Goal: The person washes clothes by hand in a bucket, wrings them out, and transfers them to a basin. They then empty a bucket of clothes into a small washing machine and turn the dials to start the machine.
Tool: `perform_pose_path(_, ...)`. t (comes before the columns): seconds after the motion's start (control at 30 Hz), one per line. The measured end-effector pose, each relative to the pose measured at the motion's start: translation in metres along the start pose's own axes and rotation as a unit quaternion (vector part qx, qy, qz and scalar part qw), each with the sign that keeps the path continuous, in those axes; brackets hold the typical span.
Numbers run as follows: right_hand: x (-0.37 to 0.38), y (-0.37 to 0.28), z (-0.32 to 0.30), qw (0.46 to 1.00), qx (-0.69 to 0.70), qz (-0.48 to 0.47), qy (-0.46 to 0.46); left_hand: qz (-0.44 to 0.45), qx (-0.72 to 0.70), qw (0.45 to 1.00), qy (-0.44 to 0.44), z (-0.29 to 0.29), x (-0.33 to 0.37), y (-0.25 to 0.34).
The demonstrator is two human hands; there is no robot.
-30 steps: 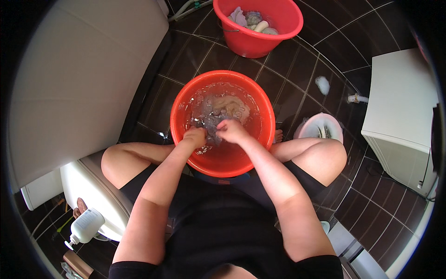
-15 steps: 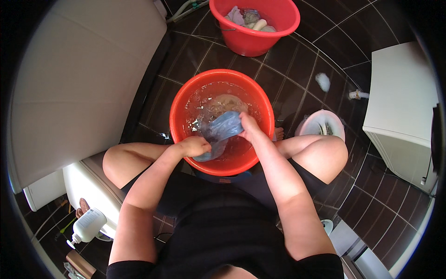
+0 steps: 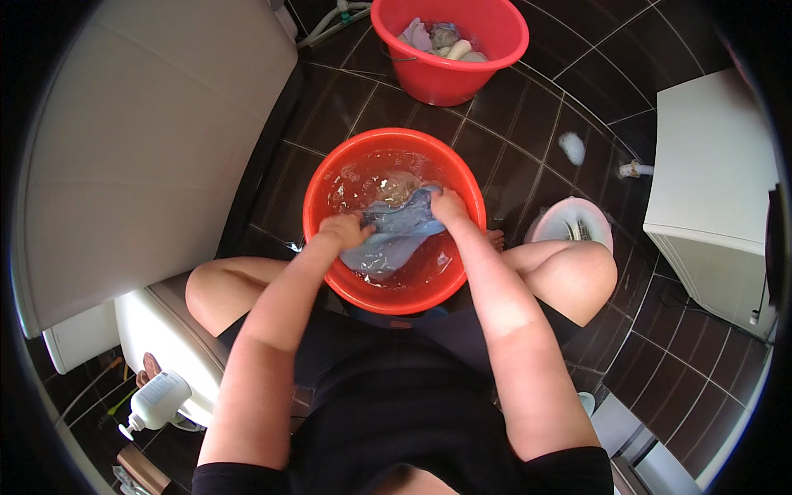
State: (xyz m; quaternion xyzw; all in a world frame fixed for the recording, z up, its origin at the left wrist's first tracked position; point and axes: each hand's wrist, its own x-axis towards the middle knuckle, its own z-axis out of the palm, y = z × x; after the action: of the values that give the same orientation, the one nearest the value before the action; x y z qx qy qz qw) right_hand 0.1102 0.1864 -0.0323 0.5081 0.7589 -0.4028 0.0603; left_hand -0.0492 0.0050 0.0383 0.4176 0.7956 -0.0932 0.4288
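Between my knees stands a round red-orange basin (image 3: 472, 177) with water in it. A wet light-blue cloth (image 3: 392, 252) is spread across the water, partly under the surface. My left hand (image 3: 346, 231) is closed on the cloth's left side. On the opposite side, my right hand (image 3: 448, 208) grips its upper right edge. Beyond the cloth, a beige cloth-like piece (image 3: 398, 186) lies in the water; its kind is unclear.
A red bucket (image 3: 450, 78) with wet laundry stands at the far side. To the right are a foam clump (image 3: 572, 148), a pink-rimmed bowl (image 3: 606, 216) with a brush-like thing, and a white cabinet (image 3: 705, 190). A white pump bottle (image 3: 161, 400) is at the lower left.
The blue cloth has gone from bunched and slanted to spread out lower in the water. My left hand has moved away from me; my right has shifted slightly right.
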Motion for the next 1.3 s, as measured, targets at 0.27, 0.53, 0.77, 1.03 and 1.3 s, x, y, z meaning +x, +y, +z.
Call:
perform_pose_path(0.27, -0.056, -0.082, -0.099, 0.971, 0.214, -0.045, -0.096, 0.069, -0.028, 0.987, 0.14, -0.111, -0.101, 0.021)
perform_pose_path(0.53, -0.121, -0.097, -0.13, 0.819, 0.543, -0.038, -0.18, 0.247, -0.322, 0.8, 0.442, -0.122, -0.151, 0.041)
perform_pose_path(0.77, -0.045, -0.028, -0.022, 0.813, 0.551, 0.067, -0.174, 0.342, -0.237, 0.854, 0.313, -0.015, -0.068, 0.088)
perform_pose_path(1.03, -0.014, 0.002, 0.06, 0.982, 0.19, 0.005, 0.026, 0.07, -0.266, 0.872, 0.405, 0.053, -0.006, 0.041)
perform_pose_path(1.3, -0.101, -0.097, 0.018, 0.883, 0.466, -0.031, -0.052, 0.014, -0.84, 0.535, 0.084, 0.001, 0.032, 0.033)
